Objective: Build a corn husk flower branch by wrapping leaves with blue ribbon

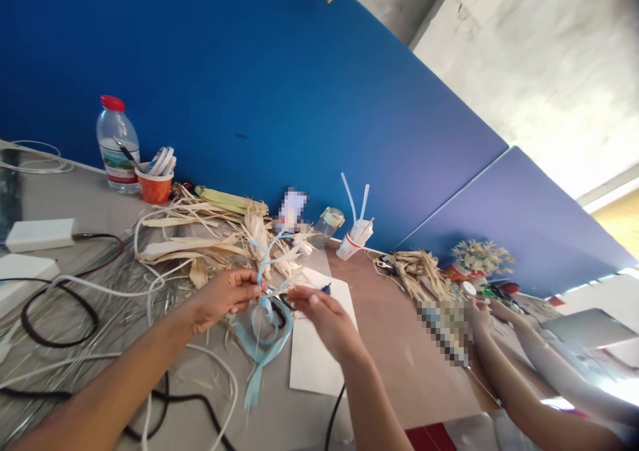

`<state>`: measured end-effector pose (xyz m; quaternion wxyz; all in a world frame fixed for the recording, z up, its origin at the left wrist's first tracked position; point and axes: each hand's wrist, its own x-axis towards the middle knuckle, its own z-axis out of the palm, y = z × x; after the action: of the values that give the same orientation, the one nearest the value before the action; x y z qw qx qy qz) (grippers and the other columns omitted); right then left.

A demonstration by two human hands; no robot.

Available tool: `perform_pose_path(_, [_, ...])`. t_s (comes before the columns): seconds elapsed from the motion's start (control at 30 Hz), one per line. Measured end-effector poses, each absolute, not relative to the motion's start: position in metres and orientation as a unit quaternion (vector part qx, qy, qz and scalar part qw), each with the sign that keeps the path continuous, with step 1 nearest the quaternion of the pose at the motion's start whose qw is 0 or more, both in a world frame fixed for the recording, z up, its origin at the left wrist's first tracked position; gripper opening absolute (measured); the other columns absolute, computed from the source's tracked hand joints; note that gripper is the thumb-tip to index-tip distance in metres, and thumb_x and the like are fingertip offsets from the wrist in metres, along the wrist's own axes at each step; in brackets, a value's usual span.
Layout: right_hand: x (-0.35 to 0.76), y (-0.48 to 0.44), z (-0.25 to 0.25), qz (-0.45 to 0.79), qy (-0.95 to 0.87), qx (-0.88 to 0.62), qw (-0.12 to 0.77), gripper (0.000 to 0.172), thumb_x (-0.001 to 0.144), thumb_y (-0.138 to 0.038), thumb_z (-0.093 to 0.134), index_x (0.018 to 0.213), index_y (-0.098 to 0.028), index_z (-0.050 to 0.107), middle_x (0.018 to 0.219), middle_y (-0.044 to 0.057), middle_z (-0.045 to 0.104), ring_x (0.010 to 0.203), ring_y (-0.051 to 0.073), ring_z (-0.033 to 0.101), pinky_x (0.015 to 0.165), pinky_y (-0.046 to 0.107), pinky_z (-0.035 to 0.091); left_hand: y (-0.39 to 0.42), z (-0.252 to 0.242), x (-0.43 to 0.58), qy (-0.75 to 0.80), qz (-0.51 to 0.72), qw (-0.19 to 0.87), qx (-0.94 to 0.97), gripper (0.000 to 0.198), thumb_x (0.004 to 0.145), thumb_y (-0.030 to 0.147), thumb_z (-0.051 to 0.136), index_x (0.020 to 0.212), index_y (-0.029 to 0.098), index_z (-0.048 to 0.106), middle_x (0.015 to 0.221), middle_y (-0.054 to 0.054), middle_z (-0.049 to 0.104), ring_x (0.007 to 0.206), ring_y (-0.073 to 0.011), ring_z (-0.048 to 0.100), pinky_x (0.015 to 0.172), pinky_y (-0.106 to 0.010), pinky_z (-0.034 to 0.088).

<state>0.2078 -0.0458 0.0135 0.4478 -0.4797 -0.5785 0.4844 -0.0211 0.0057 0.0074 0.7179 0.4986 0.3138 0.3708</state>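
At the far left we see two white boxes (pixel 40 234) on the grey tabletop (pixel 272 424), with white cables (pixel 100 292) and a black cord (pixel 190 396) curling across it among thin, clear strands. Behind them, a red-capped bottle (pixel 118 148) stands upright before the blue partition (pixel 200 72), and just beside it is an orange cup (pixel 156 188) holding a pen and some white pieces. Next, we find dry husks (pixel 190 246) spread loosely, a greener husk (pixel 229 201) lying at their back edge. In front of these, our left hand (pixel 222 298) is raised, thumb and fingertips pinched together on a light-blue ribbon (pixel 262 354), which rises above the pinch and hangs in loops below it, between our two hands. Our right hand (pixel 327 318) faces it from just beside the ribbon, fingertips bunched near a thin, pale strip; we cannot tell whether they are clamped on it. Under that hand lies a white sheet (pixel 314 364). Behind, we have a clear jar (pixel 327 223) with a yellowish lid, then a white cup (pixel 352 241) with two straws. Farther right are another husk heap (pixel 424 271), some dried flowers (pixel 479 257), a co-worker's hands (pixel 482 318) and, last, a grey flat panel (pixel 592 331).
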Motion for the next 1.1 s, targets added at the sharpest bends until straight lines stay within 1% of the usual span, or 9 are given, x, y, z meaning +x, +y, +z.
perform_pose_path(0.07, [0.183, -0.036, 0.009, 0.617, -0.523, -0.41, 0.421, 0.043, 0.079, -0.052, 0.056, 0.095, -0.014, 0.067, 0.094, 0.013, 0.068, 0.088, 0.024, 0.064, 0.082, 0.04, 0.047, 0.005, 0.008, -0.022, 0.314, 0.362, 0.717, 0.507, 0.025, 0.067, 0.035, 0.069, 0.076, 0.013, 0.061, 0.066, 0.003, 0.054, 0.041, -0.0011, 0.026, 0.04, -0.019, 0.014])
perform_pose_path(0.17, [0.164, -0.024, 0.001, 0.719, -0.447, -0.358, 0.394, 0.033, 0.073, -0.043, 0.066, 0.087, -0.013, 0.067, 0.086, 0.01, 0.068, 0.08, 0.018, 0.063, 0.079, 0.033, 0.046, 0.005, 0.006, -0.023, 0.312, 0.344, 0.714, 0.524, 0.025, 0.07, 0.035, 0.067, 0.079, 0.013, 0.06, 0.067, 0.001, 0.058, 0.042, -0.0022, 0.031, 0.041, -0.02, 0.015])
perform_pose_path(0.27, [0.164, -0.019, -0.001, 0.762, -0.434, -0.319, 0.36, 0.029, 0.068, -0.036, 0.072, 0.085, -0.013, 0.067, 0.075, 0.006, 0.067, 0.07, 0.015, 0.061, 0.073, 0.029, 0.044, 0.007, 0.004, -0.024, 0.31, 0.335, 0.707, 0.54, 0.025, 0.072, 0.036, 0.065, 0.079, 0.013, 0.059, 0.064, 0.002, 0.056, 0.042, -0.003, 0.033, 0.041, -0.02, 0.016])
perform_pose_path(0.43, [0.168, -0.02, -0.005, 0.796, -0.433, -0.314, 0.283, 0.04, 0.071, -0.048, 0.068, 0.079, -0.009, 0.068, 0.054, 0.0, 0.057, 0.051, 0.011, 0.053, 0.057, 0.026, 0.041, 0.008, 0.001, -0.024, 0.328, 0.327, 0.686, 0.561, 0.025, 0.072, 0.037, 0.065, 0.079, 0.014, 0.06, 0.06, 0.005, 0.048, 0.043, -0.004, 0.028, 0.04, -0.019, 0.019])
perform_pose_path(0.53, [0.169, -0.02, -0.012, 0.783, -0.416, -0.352, 0.301, 0.035, 0.064, -0.043, 0.076, 0.07, -0.01, 0.066, 0.056, -0.001, 0.056, 0.051, 0.009, 0.051, 0.055, 0.024, 0.04, 0.006, 0.004, -0.023, 0.334, 0.315, 0.681, 0.571, 0.025, 0.072, 0.038, 0.065, 0.077, 0.014, 0.06, 0.059, 0.006, 0.047, 0.044, -0.0046, 0.029, 0.04, -0.019, 0.02])
perform_pose_path(0.63, [0.173, -0.019, -0.013, 0.781, -0.406, -0.336, 0.335, 0.033, 0.057, -0.038, 0.081, 0.07, -0.013, 0.064, 0.061, 0.0, 0.061, 0.052, 0.01, 0.053, 0.054, 0.024, 0.04, 0.005, 0.009, -0.024, 0.33, 0.291, 0.684, 0.582, 0.024, 0.072, 0.037, 0.065, 0.074, 0.014, 0.06, 0.059, 0.005, 0.049, 0.044, -0.0047, 0.03, 0.039, -0.019, 0.02])
perform_pose_path(0.77, [0.183, -0.017, -0.011, 0.805, -0.408, -0.288, 0.32, 0.031, 0.059, -0.037, 0.08, 0.07, -0.014, 0.062, 0.061, 0.001, 0.063, 0.046, 0.008, 0.048, 0.05, 0.023, 0.035, 0.005, 0.01, -0.027, 0.325, 0.279, 0.687, 0.587, 0.022, 0.072, 0.036, 0.066, 0.077, 0.015, 0.062, 0.066, 0.003, 0.054, 0.044, -0.0044, 0.031, 0.037, -0.019, 0.019])
perform_pose_path(0.87, [0.189, -0.015, -0.01, 0.815, -0.397, -0.264, 0.33, 0.035, 0.057, -0.041, 0.08, 0.07, -0.014, 0.062, 0.06, 0.001, 0.061, 0.048, 0.009, 0.047, 0.052, 0.025, 0.037, 0.006, 0.007, -0.029, 0.317, 0.263, 0.7, 0.584, 0.021, 0.072, 0.035, 0.066, 0.077, 0.015, 0.062, 0.065, 0.002, 0.053, 0.044, -0.0043, 0.031, 0.037, -0.019, 0.018])
perform_pose_path(1.1, [0.185, -0.022, -0.009, 0.824, -0.322, -0.23, 0.405, 0.042, 0.053, -0.033, 0.081, 0.084, -0.011, 0.063, 0.063, 0.0, 0.059, 0.05, 0.008, 0.045, 0.049, 0.021, 0.033, 0.005, 0.008, -0.026, 0.298, 0.237, 0.688, 0.618, 0.021, 0.071, 0.036, 0.064, 0.074, 0.015, 0.061, 0.055, 0.005, 0.046, 0.043, -0.0052, 0.028, 0.039, -0.019, 0.019])
